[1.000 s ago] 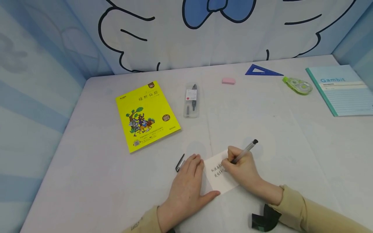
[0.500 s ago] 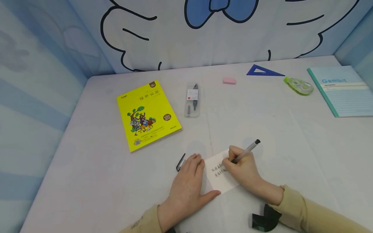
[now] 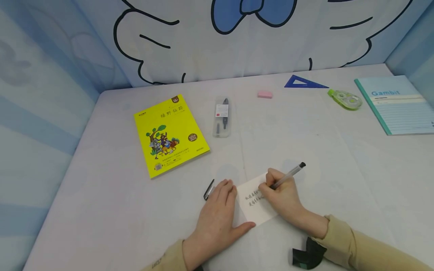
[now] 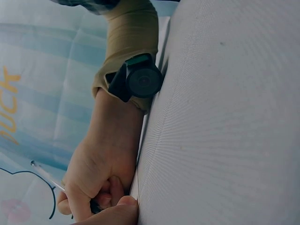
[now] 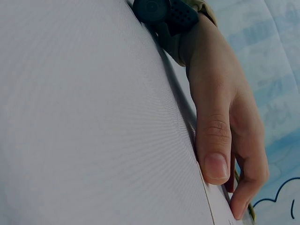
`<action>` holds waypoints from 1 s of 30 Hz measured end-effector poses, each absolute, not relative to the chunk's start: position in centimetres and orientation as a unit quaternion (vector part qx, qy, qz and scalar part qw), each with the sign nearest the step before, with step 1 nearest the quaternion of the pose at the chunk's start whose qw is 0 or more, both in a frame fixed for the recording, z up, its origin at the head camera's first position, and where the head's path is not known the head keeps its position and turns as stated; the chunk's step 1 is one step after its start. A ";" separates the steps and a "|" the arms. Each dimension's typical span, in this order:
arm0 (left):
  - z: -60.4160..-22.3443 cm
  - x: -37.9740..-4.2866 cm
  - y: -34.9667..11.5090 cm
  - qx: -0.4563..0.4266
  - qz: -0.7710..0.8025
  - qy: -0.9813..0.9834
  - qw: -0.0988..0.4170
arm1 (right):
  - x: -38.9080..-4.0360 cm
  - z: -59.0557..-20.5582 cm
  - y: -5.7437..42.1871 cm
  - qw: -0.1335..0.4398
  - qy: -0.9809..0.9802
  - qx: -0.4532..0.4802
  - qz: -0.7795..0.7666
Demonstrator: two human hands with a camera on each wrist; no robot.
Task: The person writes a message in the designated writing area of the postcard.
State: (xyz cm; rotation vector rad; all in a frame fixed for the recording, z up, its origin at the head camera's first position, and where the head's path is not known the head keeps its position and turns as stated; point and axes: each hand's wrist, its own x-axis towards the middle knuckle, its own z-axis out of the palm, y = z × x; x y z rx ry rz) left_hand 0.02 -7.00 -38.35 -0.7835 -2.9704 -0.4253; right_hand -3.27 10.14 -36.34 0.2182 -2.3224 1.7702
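Note:
A small white paper card with two lines of handwritten characters lies at the front middle of the table. My right hand grips a gel pen with a clear barrel and black end, its tip hidden behind the fingers at the card. In the left wrist view the right hand shows curled fingers round the pen. My left hand lies flat with straight fingers, its thumb at the card's lower edge. The black-clipped pen cap lies beside the left fingers, partly covered by them.
A yellow book lies at left. Behind the card are a compass in a clear case, a pink eraser and a blue set square. A green correction tape and a notebook lie at far right.
The pen's back end has shifted slightly to the right and tilted a little more in my right hand. My left hand stays in place on the card.

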 end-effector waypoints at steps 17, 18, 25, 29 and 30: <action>-38.3 0.0 -7.0 -0.252 -0.133 -0.959 0.013 | -3.5 -36.3 10.5 0.106 -0.802 0.081 0.582; -38.3 0.0 -7.0 -0.251 -0.133 -0.959 0.012 | -3.4 -36.3 10.5 0.106 -0.800 0.083 0.584; -38.4 0.1 -7.0 -0.251 -0.134 -0.959 0.010 | -3.4 -37.0 10.6 0.112 -0.797 0.087 0.587; -38.5 0.1 -7.0 -0.253 -0.130 -0.959 0.016 | -3.8 -38.4 11.0 0.116 -0.801 0.081 0.582; -38.5 0.1 -7.0 -0.253 -0.129 -0.959 0.017 | -3.8 -38.7 11.1 0.113 -0.801 0.079 0.582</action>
